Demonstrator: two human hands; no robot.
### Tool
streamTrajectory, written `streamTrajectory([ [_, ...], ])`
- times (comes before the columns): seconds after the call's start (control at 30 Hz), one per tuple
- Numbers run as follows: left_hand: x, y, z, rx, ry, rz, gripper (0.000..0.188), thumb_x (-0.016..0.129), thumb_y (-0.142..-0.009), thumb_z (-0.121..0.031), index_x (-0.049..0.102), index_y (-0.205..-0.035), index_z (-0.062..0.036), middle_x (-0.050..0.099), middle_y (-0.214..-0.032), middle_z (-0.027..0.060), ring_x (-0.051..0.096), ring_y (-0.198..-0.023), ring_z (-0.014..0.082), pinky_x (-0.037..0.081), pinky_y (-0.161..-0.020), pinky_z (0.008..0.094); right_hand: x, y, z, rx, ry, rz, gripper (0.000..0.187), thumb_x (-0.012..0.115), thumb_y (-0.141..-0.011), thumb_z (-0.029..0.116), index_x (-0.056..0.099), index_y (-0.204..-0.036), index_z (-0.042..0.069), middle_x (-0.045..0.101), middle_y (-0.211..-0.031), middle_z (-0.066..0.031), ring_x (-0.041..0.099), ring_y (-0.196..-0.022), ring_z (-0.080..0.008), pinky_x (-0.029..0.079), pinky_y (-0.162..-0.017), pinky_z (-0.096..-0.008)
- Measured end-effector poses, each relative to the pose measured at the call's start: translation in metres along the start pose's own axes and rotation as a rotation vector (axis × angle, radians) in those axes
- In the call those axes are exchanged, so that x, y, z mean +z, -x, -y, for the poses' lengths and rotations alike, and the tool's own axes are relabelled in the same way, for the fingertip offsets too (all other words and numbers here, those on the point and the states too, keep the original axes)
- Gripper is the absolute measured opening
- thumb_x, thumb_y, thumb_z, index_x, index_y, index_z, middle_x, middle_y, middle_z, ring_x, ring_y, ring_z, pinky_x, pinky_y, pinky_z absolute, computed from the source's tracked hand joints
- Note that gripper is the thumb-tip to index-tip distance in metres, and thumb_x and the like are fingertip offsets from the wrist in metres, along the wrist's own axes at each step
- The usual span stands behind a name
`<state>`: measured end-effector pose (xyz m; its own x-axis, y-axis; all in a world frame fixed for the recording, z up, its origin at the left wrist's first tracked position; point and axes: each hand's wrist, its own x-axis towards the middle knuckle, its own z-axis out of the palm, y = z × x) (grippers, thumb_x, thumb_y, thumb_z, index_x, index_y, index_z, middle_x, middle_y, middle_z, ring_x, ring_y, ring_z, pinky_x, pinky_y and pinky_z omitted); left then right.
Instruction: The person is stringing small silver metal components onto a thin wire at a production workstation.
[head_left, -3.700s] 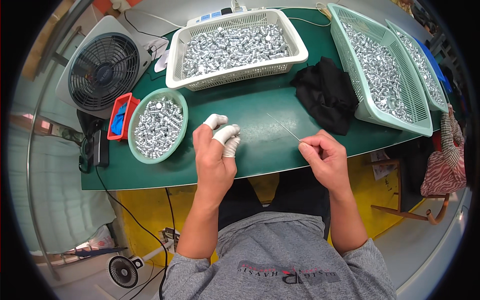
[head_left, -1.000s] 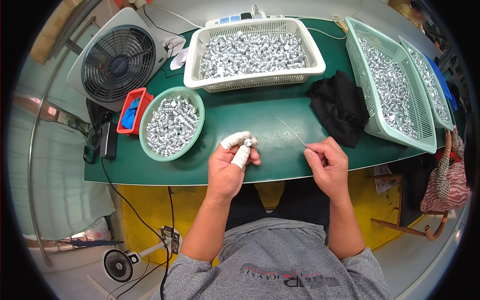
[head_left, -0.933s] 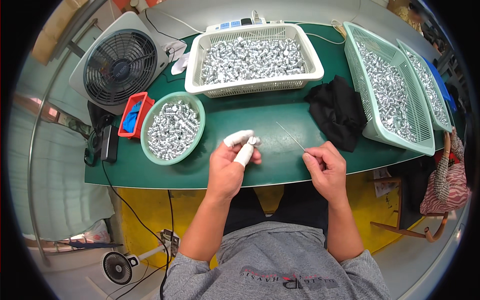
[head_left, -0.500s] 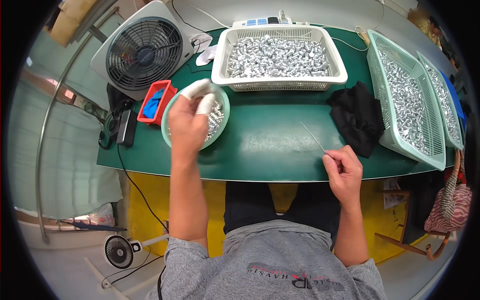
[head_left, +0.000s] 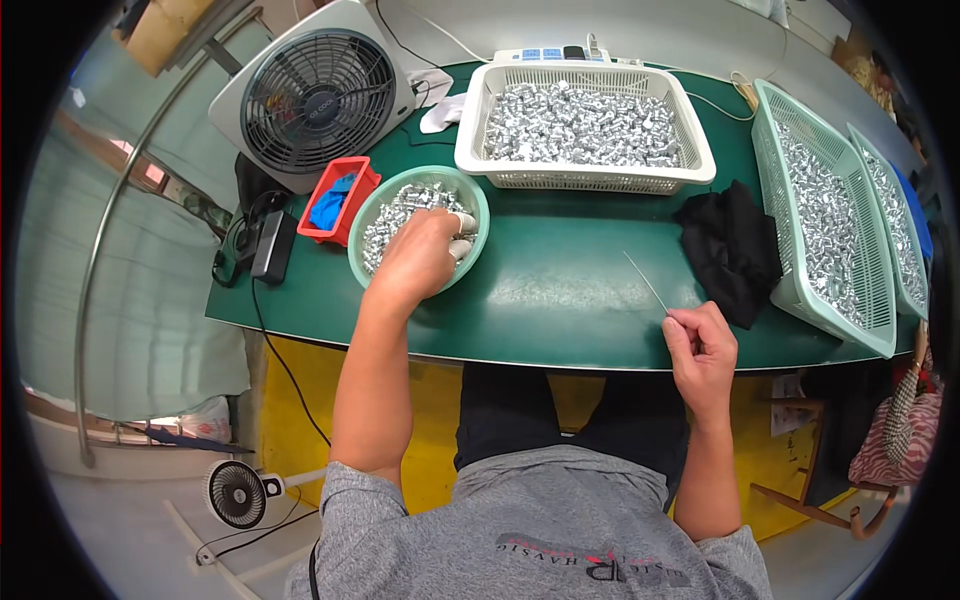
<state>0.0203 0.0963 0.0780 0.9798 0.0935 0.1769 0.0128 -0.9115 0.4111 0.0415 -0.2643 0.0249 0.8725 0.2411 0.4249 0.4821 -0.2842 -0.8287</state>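
My left hand point(head_left: 422, 248) reaches into a round pale green bowl point(head_left: 478, 190) filled with small silvery metal parts point(head_left: 408, 203). White covers sit on its thumb and finger, which curl together among the parts. Whatever lies between those fingertips is too small to make out. Near the table's front edge, my right hand point(head_left: 704, 352) pinches a thin straight metal rod point(head_left: 645, 281) between thumb and fingers. The rod's free end points up and to the left, above the table surface.
Behind stands a white basket point(head_left: 590, 183) of metal parts; green baskets point(head_left: 835, 327) of similar parts stand at right. Black cloth point(head_left: 730, 255) lies beside them. Left of the bowl are a red bin point(head_left: 362, 190) holding blue material, a box fan point(head_left: 318, 105) and a black adapter point(head_left: 273, 246).
My left hand has gone from above the bowl down into its metal parts. My right hand keeps its hold on the rod. The whole view has shifted slightly.
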Motion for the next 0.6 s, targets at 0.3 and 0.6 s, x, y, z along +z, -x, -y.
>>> streamTrajectory([
  [0.3, -0.006, -0.010, -0.008, -0.195, 0.100, 0.133, 0.021, 0.068, -0.084, -0.001, 0.065, -0.105, 0.0018, 0.069, -0.099, 0.0211, 0.066, -0.094, 0.0373, 0.051, -0.084, 0.0422, 0.000, 0.000, 0.000, -0.008, -0.005, -0.008, 0.005, 0.070, -0.088, -0.003, 0.069, -0.093, -0.002, 0.047, -0.076, 0.0012, 0.040, -0.062, -0.0054, 0.030, -0.054, -0.0221],
  [0.6, 0.017, 0.031, -0.059, -0.106, 1.148, -0.361, 0.019, 0.064, -0.094, 0.000, 0.063, -0.112, 0.0002, 0.069, -0.105, 0.0133, 0.066, -0.086, 0.0208, 0.055, -0.077, 0.0336, -0.002, 0.007, 0.002, 0.097, -0.165, 0.001, 0.004, 0.069, -0.089, -0.003, 0.070, -0.093, -0.003, 0.052, -0.079, 0.0004, 0.044, -0.066, -0.0052, 0.034, -0.058, -0.0207],
])
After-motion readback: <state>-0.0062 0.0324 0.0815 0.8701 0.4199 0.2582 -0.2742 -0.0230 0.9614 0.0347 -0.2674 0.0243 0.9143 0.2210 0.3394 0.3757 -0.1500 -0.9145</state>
